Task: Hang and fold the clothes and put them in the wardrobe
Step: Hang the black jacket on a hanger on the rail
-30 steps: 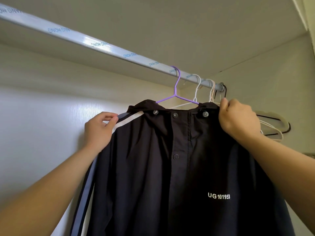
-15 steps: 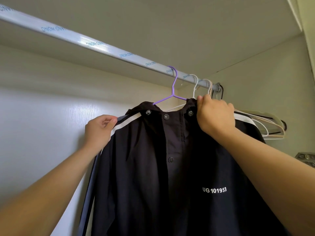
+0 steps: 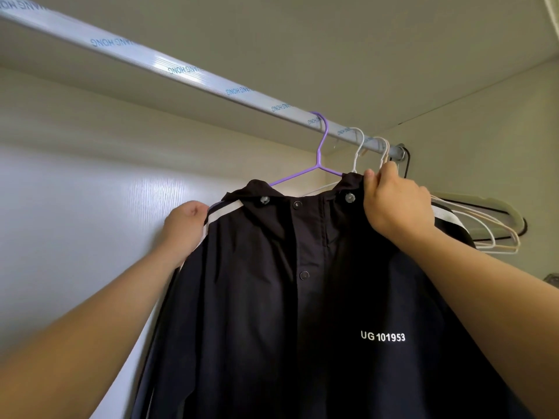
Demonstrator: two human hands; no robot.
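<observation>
Jacket: dark, striped shoulders, on purple hanger hooked over the wardrobe rail, near its right end.
Left hand: fingers curled on the left shoulder seam.
Right hand: gripping the collar, beside spare hangers.
Risk: an uneven tug may slide a shoulder off the hanger or snag the spares.

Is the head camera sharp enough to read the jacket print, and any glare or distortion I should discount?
Head view: sharp, the jacket print reads UG 101953; glare streaks the rail and sheens the left wall panel; wide-angle distortion stretches the left forearm and right forearm toward the corners; the black fabric swallows fold detail.
</observation>
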